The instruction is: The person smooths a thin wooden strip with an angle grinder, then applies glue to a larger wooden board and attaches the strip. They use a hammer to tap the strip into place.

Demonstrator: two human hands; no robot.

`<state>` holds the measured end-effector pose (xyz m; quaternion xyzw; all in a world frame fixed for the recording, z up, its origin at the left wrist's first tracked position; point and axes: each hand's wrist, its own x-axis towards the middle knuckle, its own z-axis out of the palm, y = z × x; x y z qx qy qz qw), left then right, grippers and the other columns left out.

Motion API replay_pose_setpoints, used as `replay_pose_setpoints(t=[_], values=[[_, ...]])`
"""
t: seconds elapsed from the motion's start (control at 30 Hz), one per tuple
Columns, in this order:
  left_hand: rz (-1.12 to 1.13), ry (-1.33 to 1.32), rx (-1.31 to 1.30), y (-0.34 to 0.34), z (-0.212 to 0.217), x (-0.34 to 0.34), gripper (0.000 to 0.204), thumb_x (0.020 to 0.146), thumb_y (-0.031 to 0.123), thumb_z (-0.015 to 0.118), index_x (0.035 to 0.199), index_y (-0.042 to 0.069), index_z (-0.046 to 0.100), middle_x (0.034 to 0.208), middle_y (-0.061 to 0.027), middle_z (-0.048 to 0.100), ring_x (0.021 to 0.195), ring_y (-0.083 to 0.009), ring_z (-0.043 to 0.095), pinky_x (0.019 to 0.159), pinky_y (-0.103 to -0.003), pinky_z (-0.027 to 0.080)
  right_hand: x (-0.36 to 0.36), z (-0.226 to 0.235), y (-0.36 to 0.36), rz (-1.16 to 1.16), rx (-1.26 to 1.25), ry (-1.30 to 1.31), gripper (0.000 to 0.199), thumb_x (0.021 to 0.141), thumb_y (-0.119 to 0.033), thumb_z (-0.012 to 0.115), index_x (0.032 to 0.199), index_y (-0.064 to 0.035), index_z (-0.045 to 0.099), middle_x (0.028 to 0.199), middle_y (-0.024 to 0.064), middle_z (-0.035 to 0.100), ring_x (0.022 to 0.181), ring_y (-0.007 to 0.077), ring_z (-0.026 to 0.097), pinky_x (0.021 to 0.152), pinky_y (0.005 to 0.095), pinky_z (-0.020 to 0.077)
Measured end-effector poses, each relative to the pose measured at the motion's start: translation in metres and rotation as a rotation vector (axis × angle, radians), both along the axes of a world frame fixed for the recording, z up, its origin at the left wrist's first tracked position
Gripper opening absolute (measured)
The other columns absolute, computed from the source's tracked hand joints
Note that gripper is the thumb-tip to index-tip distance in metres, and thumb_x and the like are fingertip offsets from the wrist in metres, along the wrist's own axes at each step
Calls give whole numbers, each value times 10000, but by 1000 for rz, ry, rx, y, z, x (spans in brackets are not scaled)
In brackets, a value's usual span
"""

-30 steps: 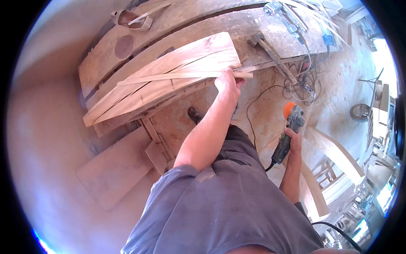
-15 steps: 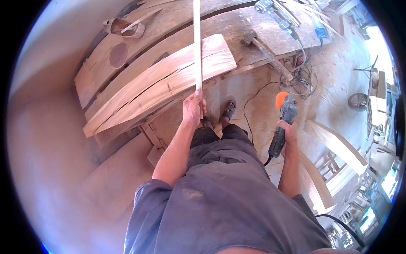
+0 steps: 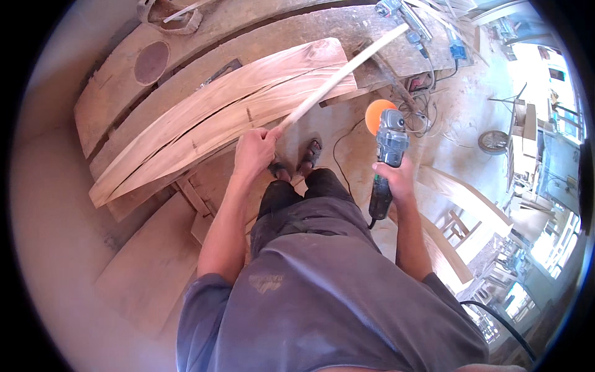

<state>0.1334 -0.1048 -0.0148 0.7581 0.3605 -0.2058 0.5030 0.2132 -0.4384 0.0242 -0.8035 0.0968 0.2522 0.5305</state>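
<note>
My left hand (image 3: pixel 254 152) is closed round the near end of a thin pale wooden strip (image 3: pixel 347 73), which slants up to the right across one end of a curved, cracked wooden plank (image 3: pixel 217 115). In my right hand (image 3: pixel 398 177) is an angle grinder (image 3: pixel 390 139) with a round orange disc (image 3: pixel 380 116) at its head, held upright beside my body. Whether the disc is spinning cannot be made out. The plank lies on the workbench (image 3: pixel 111 99) in front of me, apart from the grinder.
A hammer (image 3: pixel 393 80) lies partly behind the strip. Power tools (image 3: pixel 414 38) rest at the bench's far right, with tangled cables (image 3: pixel 427 115) below. Curved wooden pieces (image 3: pixel 465 195) stand at my right. A small basket-like container (image 3: pixel 170 18) sits at the back left.
The strip has swung from nearly vertical to slanting right. The grinder, still in my right hand, is higher and farther left in view. The whole scene has shifted left as my head moved.
</note>
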Motion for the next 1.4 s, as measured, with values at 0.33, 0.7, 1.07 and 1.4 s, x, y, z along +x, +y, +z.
replay_pose_setpoints(t=[0.33,0.7,1.07,1.4], values=[[148,-13,-310,28,-11,-6,364,964,237,560,644,66,577,558,-14,550,495,-119,490,487,-300,384,-6,16,63,126,-1,-36,456,744,-148,802,1119,-14,580,903,47,634,730,146,650,687,311,527],[168,-94,-84,13,-36,-26,350,972,245,572,741,-12,625,594,-11,513,586,-118,487,576,-340,395,-5,6,108,491,-84,9,699,688,-288,799,1236,43,519,1094,281,681,1044,426,676,931,440,514],[133,-60,-94,21,-36,-25,347,989,254,559,812,-28,657,620,-15,503,618,-114,490,601,-356,414,82,-8,95,300,16,-4,449,736,-112,827,1089,-1,573,856,63,657,708,156,664,634,316,548],[64,-72,55,18,-41,-26,314,956,243,560,892,-43,672,678,-222,571,657,-279,598,686,-421,468,45,1,106,493,-179,-1,765,685,-300,820,1287,59,512,1086,242,690,1011,355,698,910,424,541]])
